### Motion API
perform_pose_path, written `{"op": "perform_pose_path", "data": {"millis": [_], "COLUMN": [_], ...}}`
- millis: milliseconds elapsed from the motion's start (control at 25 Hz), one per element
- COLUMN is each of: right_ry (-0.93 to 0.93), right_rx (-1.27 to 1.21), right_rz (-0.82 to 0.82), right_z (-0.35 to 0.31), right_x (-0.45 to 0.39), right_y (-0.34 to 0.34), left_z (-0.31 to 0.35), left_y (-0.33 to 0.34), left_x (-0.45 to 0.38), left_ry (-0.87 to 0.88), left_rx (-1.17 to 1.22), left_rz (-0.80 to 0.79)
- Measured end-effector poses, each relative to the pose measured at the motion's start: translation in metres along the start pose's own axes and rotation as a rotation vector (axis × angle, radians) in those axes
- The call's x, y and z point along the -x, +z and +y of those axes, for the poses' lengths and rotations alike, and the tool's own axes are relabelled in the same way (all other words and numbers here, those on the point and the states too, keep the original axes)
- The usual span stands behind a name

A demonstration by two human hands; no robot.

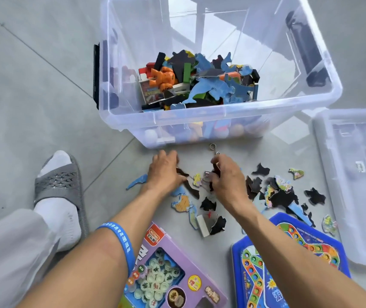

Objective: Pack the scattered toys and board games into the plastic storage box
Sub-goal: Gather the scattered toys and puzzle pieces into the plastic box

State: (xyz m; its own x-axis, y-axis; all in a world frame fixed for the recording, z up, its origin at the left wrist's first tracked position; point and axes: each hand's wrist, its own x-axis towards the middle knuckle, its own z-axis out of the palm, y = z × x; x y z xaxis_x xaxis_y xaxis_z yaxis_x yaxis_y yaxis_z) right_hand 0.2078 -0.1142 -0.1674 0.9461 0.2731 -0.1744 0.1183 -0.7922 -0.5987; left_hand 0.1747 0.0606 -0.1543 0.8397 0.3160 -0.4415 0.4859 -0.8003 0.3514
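The clear plastic storage box [199, 121] stands on the floor ahead, holding an orange toy figure [163, 78], blocks and blue puzzle pieces [208, 87]. In front of it lie scattered flat puzzle pieces [286, 196], many black side up. My left hand [164, 172] curls its fingers over dark pieces on the floor. My right hand [226, 174] pinches a dark piece beside some metal key rings [213, 150]. A purple chess set box [168, 274] and a blue board game [288, 263] lie near me.
The box's clear lid [359, 196] lies on the floor at the right. My left foot in a grey slipper [60, 187] rests at the left on the grey tiled floor. A small white block [203, 225] lies among the pieces.
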Motion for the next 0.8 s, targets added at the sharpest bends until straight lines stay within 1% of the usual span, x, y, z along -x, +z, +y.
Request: {"op": "perform_pose_path", "data": {"millis": [80,120,160,200,240,320,360,400,440,480,520,560,640,680,720,760,800], "right_ry": [0.319,0.444,0.549,0.602,0.606,0.564,0.521,0.449,0.365,0.289,0.261,0.286,0.39,0.398,0.37,0.327,0.267], "right_rx": [-0.418,-0.651,-0.852,-0.977,-1.023,-1.015,-0.956,-0.854,-0.721,-0.626,-0.588,-0.631,-0.727,-0.669,-0.546,-0.428,-0.307], "right_rz": [0.024,0.052,0.049,0.005,-0.055,-0.137,-0.144,-0.145,-0.168,-0.201,-0.228,-0.232,-0.166,-0.103,-0.072,-0.076,-0.106], "right_z": [-0.01,-0.015,-0.022,-0.029,-0.034,-0.04,-0.04,-0.041,-0.039,-0.041,-0.04,-0.038,-0.034,-0.029,-0.022,-0.016,-0.012], "right_x": [0.009,0.015,0.022,0.029,0.036,0.051,0.057,0.061,0.064,0.067,0.068,0.068,0.065,0.062,0.059,0.058,0.057], "right_y": [-0.017,-0.027,-0.036,-0.043,-0.047,-0.05,-0.05,-0.05,-0.048,-0.047,-0.046,-0.045,-0.042,-0.04,-0.037,-0.035,-0.034], "left_z": [0.002,0.005,0.009,0.018,0.028,0.048,0.054,0.056,0.056,0.055,0.054,0.054,0.052,0.047,0.041,0.032,0.019], "left_y": [-0.001,-0.001,-0.001,-0.004,-0.006,-0.011,-0.012,-0.01,-0.008,-0.003,0.002,0.006,0.01,0.012,0.013,0.011,0.007], "left_x": [0.014,0.023,0.032,0.041,0.049,0.071,0.083,0.092,0.097,0.1,0.101,0.101,0.098,0.096,0.093,0.09,0.087], "left_ry": [-0.03,-0.056,-0.104,-0.177,-0.244,-0.344,-0.368,-0.371,-0.359,-0.352,-0.365,-0.407,-0.534,-0.599,-0.657,-0.694,-0.699], "left_rx": [-0.017,0.036,0.181,0.414,0.692,1.165,1.314,1.391,1.402,1.39,1.381,1.41,1.464,1.461,1.425,1.335,1.174], "left_rz": [0.007,0.028,0.045,0.034,-0.01,-0.187,-0.284,-0.355,-0.388,-0.384,-0.362,-0.338,-0.272,-0.214,-0.14,-0.052,0.04]}}
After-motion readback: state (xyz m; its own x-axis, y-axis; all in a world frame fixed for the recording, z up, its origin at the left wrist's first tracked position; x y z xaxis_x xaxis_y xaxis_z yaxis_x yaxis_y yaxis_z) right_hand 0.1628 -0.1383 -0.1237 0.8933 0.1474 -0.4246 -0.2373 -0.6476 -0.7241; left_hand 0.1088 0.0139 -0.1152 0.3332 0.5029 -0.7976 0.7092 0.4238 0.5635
